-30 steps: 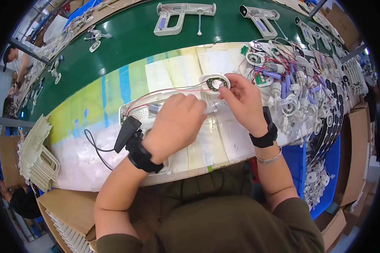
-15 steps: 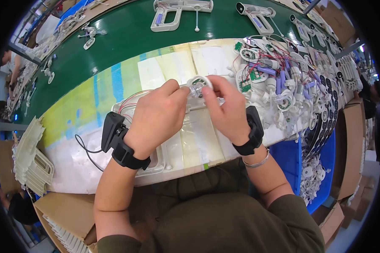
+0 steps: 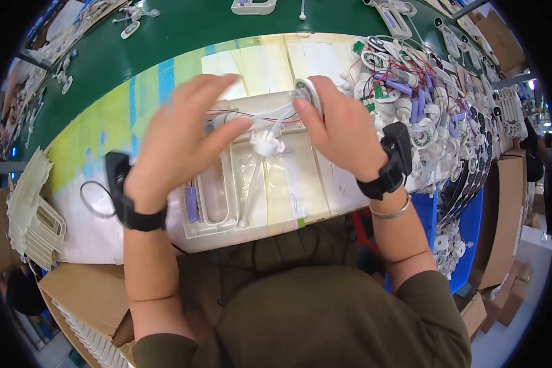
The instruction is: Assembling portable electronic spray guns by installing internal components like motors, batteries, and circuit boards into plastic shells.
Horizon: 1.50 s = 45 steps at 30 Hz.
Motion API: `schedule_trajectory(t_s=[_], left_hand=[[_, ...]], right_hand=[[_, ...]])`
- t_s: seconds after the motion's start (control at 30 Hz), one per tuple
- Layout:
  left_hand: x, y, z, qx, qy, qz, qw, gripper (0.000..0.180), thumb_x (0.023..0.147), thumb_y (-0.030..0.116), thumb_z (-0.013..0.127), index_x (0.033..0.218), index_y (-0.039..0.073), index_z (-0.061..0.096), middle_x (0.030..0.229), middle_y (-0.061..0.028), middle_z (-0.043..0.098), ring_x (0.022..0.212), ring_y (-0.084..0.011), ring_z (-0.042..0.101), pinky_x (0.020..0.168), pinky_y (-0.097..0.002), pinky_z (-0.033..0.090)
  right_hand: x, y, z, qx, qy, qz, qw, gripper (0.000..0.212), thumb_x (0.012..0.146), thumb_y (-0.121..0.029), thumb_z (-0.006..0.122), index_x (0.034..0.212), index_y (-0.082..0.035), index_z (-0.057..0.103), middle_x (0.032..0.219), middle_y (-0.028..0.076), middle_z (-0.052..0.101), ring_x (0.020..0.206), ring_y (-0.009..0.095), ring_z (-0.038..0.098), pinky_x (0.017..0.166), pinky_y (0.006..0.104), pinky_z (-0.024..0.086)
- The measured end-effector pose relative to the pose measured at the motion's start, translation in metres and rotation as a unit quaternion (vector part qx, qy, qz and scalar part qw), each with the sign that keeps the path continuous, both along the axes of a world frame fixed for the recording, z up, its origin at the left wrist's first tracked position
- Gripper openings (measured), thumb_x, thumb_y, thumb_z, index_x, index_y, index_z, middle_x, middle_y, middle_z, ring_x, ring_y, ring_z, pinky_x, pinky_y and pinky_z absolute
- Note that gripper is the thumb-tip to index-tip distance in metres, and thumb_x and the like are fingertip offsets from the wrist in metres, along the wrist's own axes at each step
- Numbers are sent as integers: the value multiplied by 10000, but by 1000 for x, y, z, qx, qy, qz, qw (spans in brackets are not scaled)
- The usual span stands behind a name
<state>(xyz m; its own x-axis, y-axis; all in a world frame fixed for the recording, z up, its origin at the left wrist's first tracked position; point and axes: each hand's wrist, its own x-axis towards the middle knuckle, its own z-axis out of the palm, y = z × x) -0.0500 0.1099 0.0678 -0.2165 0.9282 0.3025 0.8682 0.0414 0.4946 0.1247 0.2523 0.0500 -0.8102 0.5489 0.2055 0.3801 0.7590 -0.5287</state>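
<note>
Head view: green bench (image 3: 184, 30), white plastic housing shell (image 3: 251, 178) flat at centre. Left hand (image 3: 178, 141) spread open, hovering over shell, gripping nothing. Right hand (image 3: 343, 132) pinching round white ring part (image 3: 306, 95) with clear tubing. Best kept low, tubing untangled.

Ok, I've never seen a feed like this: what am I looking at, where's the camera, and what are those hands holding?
There is no machine here: a person works with two bare hands. The single picture comes from a fisheye camera on the person's head, looking down, so straight edges bend near the rim.

The left hand is spread open above a long white plastic housing lying on the taped work mat; it grips nothing clearly. The right hand pinches a round white ring-shaped part, with thin wires trailing from it toward the housing. Both wrists wear black bands.

To the right lies a heap of small white parts with purple cylinders. Beyond the mat runs a green belt carrying more white housings.
</note>
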Motion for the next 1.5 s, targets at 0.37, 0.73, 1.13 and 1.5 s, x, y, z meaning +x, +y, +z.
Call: schedule_trajectory(t_s=[0.37,0.73,1.13,1.5], left_hand=[[-16,-34,-35,-116,70,48,990,737,580,300,797,1225,61,532,1209,-124,546,1081,-309,508,890,-377,448],[-7,-35,-38,-109,80,82,987,746,550,290,809,1219,87,547,1188,-109,553,1069,-298,514,873,-369,459],[-8,-46,-35,-107,45,74,990,789,477,151,809,1208,48,529,1183,-140,542,1074,-340,496,914,-394,423],[0,-41,-8,-75,79,67,992,490,643,210,726,1090,58,597,1188,-153,546,1134,-329,475,922,-484,377]], right_hand=[[-11,31,-18,-115,-76,38,990,397,890,-346,500,813,42,516,681,249,582,690,423,576,621,452,456],[-12,-1,-41,25,-89,-70,993,302,915,-291,486,833,-2,451,538,203,555,496,392,562,450,465,449],[1,-7,-30,195,81,12,977,333,722,-215,717,996,-68,596,840,89,606,703,277,576,594,354,469],[4,-7,-21,89,75,171,978,235,743,-5,617,976,-37,611,903,113,605,843,272,596,750,346,478]])
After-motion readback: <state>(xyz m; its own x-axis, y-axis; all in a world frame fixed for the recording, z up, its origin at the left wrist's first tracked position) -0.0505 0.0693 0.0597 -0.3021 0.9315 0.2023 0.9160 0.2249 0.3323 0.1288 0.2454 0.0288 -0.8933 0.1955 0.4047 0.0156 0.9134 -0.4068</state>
